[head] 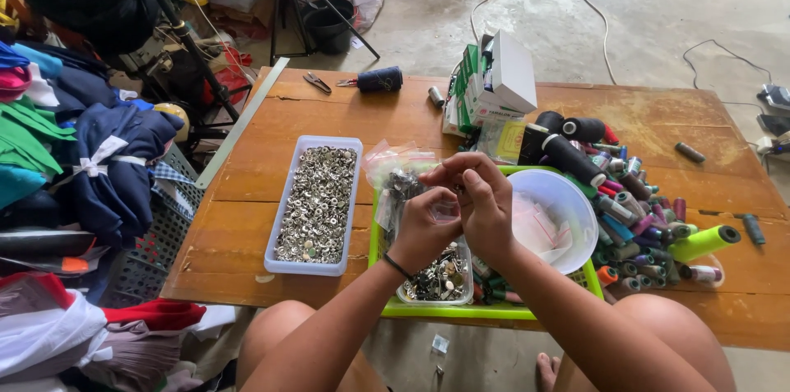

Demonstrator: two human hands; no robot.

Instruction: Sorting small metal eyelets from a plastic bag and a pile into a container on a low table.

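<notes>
Right now my left hand (424, 223) and right hand (485, 203) pinch a small clear plastic bag (445, 211) between narrow fingertips, above the green tray (494, 310). I judge I'm opening it; next calls for steady fingers, with the metal fasteners (317, 203) nearby.

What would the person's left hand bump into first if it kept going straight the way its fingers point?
Probably the right hand: the left hand points up and rightward, and both already meet around a small clear bag. Depth is hard to judge.
</notes>
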